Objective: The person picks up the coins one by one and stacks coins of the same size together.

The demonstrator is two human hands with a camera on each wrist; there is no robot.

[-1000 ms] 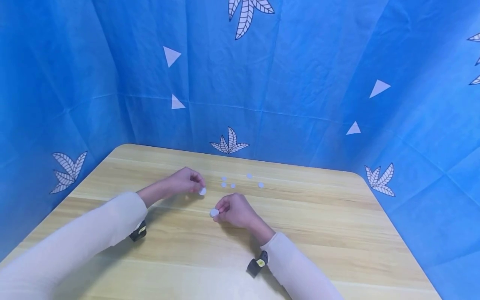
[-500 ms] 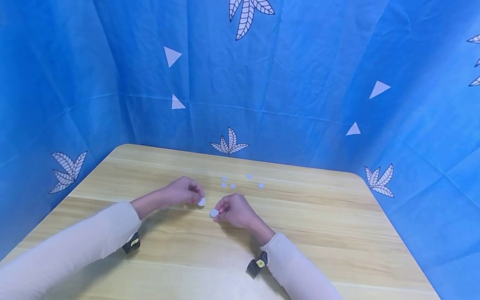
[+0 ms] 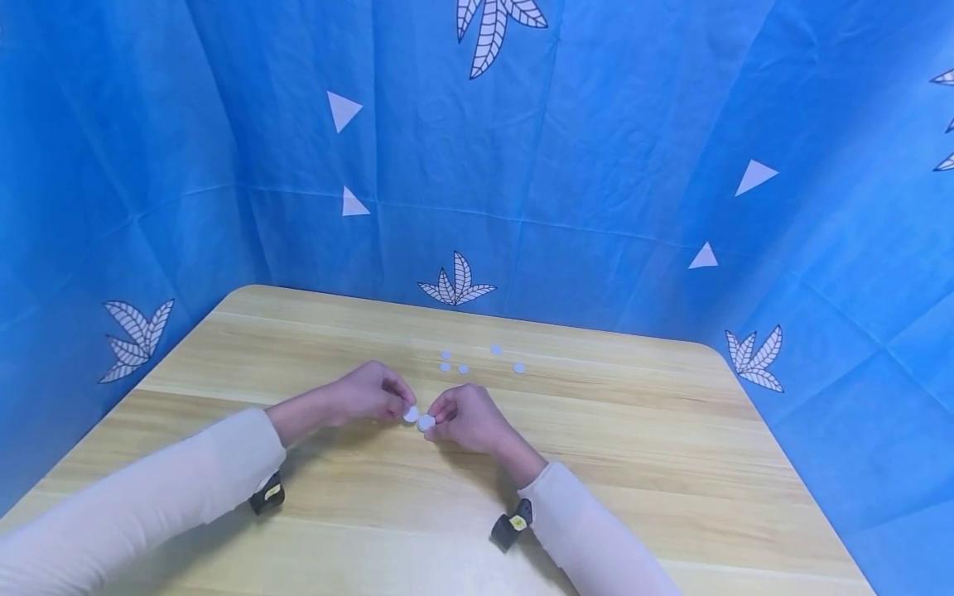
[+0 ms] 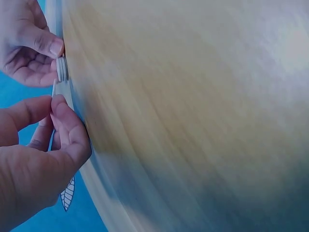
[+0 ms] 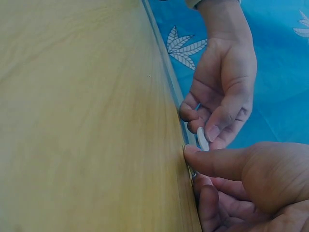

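Note:
My left hand (image 3: pixel 373 391) pinches a thin white disc (image 3: pixel 411 414) between thumb and fingertips. Just to its right, my right hand (image 3: pixel 471 420) grips a small stack of white discs (image 3: pixel 426 423) low over the table. Edge-on layers of the stack (image 4: pixel 63 69) show in the left wrist view, a short way beyond the left fingertips. The right wrist view shows the single disc (image 5: pixel 203 139) held upright near my right thumb, while the stack is mostly hidden by that hand. Whether disc and stack touch, I cannot tell.
Several loose white discs (image 3: pixel 464 369) lie scattered flat beyond the hands. The wood-grain table (image 3: pixel 633 447) has rounded far corners. Blue cloth (image 3: pixel 611 124) with leaf and triangle prints hangs behind it and at both sides.
My left hand has brought its disc toward the near side and then rightward, close beside the stack. The right hand and the loose discs have stayed in place.

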